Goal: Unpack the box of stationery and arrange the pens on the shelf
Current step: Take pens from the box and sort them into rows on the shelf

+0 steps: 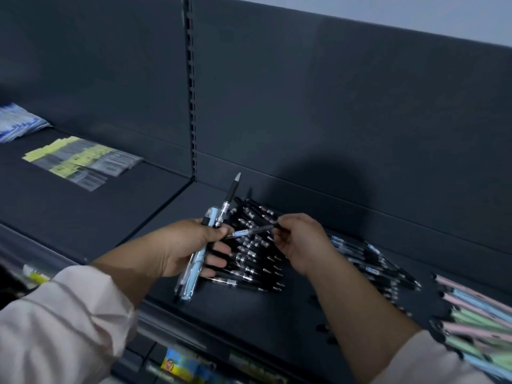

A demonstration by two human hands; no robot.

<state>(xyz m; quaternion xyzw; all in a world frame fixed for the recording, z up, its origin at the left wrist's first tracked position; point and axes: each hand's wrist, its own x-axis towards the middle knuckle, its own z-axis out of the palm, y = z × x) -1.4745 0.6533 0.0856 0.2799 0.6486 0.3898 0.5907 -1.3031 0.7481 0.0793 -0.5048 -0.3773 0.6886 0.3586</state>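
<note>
My left hand (191, 246) grips a bundle of pens (194, 268), pale blue and clear, one black-gripped pen sticking up toward the back panel. My right hand (300, 241) pinches one end of a single dark pen (253, 231) whose other end reaches my left fingers. Under both hands lies a row of black pens (255, 261) on the dark shelf (210, 309). More dark pens with blue labels (371, 261) lie to the right of my right wrist. No box is in view.
Pastel pink, green and blue pens (479, 320) are stacked at the shelf's right end. Yellow-labelled flat packets (80, 160) and blue-white packets (19, 120) lie on the left shelf section. A slotted upright (191, 92) divides the back panels. Goods show on a lower shelf (182, 364).
</note>
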